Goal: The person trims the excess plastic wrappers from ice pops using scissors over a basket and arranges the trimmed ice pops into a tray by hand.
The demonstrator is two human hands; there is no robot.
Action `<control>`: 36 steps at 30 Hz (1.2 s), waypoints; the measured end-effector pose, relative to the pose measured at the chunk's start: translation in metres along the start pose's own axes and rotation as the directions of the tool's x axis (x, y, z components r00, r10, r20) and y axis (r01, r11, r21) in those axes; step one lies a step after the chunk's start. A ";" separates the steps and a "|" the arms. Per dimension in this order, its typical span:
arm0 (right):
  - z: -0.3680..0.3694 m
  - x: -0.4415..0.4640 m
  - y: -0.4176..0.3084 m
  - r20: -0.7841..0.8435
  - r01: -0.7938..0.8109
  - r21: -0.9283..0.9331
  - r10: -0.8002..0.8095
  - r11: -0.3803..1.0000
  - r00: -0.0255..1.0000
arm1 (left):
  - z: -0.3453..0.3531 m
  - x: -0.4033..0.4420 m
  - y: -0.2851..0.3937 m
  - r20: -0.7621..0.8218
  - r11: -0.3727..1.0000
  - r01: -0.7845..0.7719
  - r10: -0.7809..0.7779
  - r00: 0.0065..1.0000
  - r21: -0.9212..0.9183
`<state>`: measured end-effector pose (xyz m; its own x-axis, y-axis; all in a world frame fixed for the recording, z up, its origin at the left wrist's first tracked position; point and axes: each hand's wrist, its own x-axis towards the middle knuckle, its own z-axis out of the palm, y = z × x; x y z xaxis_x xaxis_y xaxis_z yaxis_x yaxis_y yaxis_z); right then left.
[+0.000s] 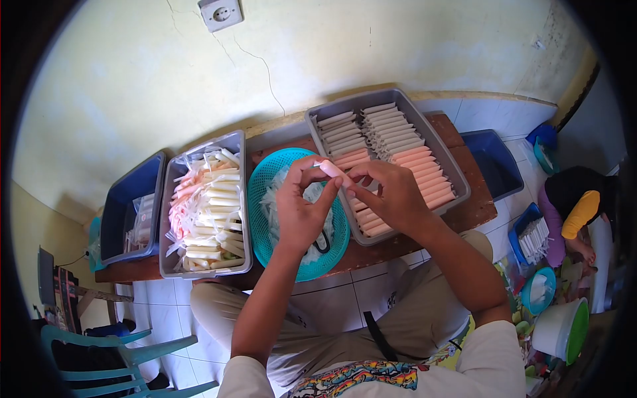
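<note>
A pink tube-shaped packet (336, 174) is held between both hands, above the turquoise basket (265, 169). My left hand (306, 199) pinches its upper left end, and my right hand (388, 192) closes on its lower right end. Clear plastic scraps and a dark-handled tool (323, 243) lie in the basket, partly hidden by my left hand. To the right, a grey tray (462, 174) holds rows of whitish packets (391, 129) and pink packets (428, 174). A grey bin (248, 225) on the left is piled with loose pink and cream tubes (222, 199).
On the wooden table (474, 179), a dark blue bin (113, 229) stands far left. Another blue bin (492, 162) is beyond the right end. A person in a yellow sleeve (582, 213) sits at right, near a blue container of white packets (533, 239). A green chair (126, 358) stands lower left.
</note>
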<state>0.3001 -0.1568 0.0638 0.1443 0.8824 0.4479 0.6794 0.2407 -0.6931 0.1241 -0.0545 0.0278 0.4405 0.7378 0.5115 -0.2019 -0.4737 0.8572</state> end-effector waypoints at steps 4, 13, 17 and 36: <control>-0.027 -0.006 0.019 -0.037 0.017 -0.067 -0.020 0.998 0.999 | 0.032 0.011 -0.002 0.032 0.992 0.060 -0.057 0.998 -0.115; -0.084 -0.004 0.078 -0.041 0.086 -0.347 -0.106 0.934 0.993 | 0.085 0.040 -0.038 0.097 0.989 0.144 -0.140 0.985 -0.030; -0.099 0.002 0.109 -0.029 0.046 -0.433 -0.065 0.900 0.997 | 0.099 0.052 -0.052 0.168 0.972 0.170 -0.197 0.966 0.160; -0.079 0.018 0.183 -0.057 -0.084 -0.579 0.063 0.811 0.996 | 0.119 0.062 -0.100 0.314 0.906 0.055 -0.202 0.928 0.420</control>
<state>0.4838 -0.1287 -0.0103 0.2272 0.8715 0.4346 0.9555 -0.1133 -0.2723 0.2761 -0.0184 -0.0337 0.7242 0.6290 0.2827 0.2084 -0.5904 0.7798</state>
